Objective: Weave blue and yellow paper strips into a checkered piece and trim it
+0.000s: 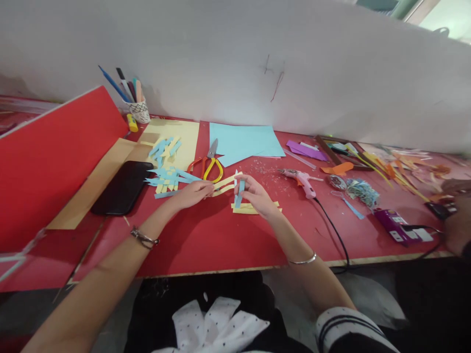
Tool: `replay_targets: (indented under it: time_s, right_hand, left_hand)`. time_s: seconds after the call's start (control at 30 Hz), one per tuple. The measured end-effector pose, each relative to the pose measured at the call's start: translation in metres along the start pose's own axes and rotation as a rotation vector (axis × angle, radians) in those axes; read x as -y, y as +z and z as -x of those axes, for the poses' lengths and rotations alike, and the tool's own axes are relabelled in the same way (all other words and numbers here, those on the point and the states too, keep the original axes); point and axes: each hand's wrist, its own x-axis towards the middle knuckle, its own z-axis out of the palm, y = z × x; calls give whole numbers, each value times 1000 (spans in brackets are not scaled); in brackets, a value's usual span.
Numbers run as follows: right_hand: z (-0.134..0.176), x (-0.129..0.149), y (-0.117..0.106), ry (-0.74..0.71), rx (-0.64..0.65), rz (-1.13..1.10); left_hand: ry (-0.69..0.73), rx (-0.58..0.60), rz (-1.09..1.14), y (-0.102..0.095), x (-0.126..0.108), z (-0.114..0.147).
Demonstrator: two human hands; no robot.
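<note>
My left hand [195, 192] pinches the left ends of pale yellow paper strips [225, 186], which reach across to my other hand. My right hand [255, 193] closes on a light blue paper strip [240, 192], held upright where it meets the yellow strips. Beneath the right hand, more yellow strips [246, 210] lie on the red table. Woven blue and yellow strips [167, 179] rest just left of my left hand. Behind the hands lie scissors [212, 162] with yellow and red handles, blades pointing away.
A black phone [123, 189] lies at left beside a red board [55, 162]. Blue sheets [246, 142] are at the back. To the right are a pink glue gun [300, 181] with its cord, a purple power strip [397, 226] and a person's hand [458, 220].
</note>
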Motion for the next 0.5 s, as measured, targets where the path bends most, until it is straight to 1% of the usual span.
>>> replay_targets:
  time_s: [0.1,0.23,0.4,0.5]
  right_hand:
    - [1,-2,-2,-34,40,53]
    - [5,-2,-3,-147,18,211]
    - [11,3,-2,-298,23,551]
    - [12,3,-2,-340,12,657]
  left_hand:
    - [53,-9,16,5,2,-9]
    - [83,-10,22,8,7,-14]
    - [57,-8,24,8,8,-10]
    - [29,-27,37,9,6,-7]
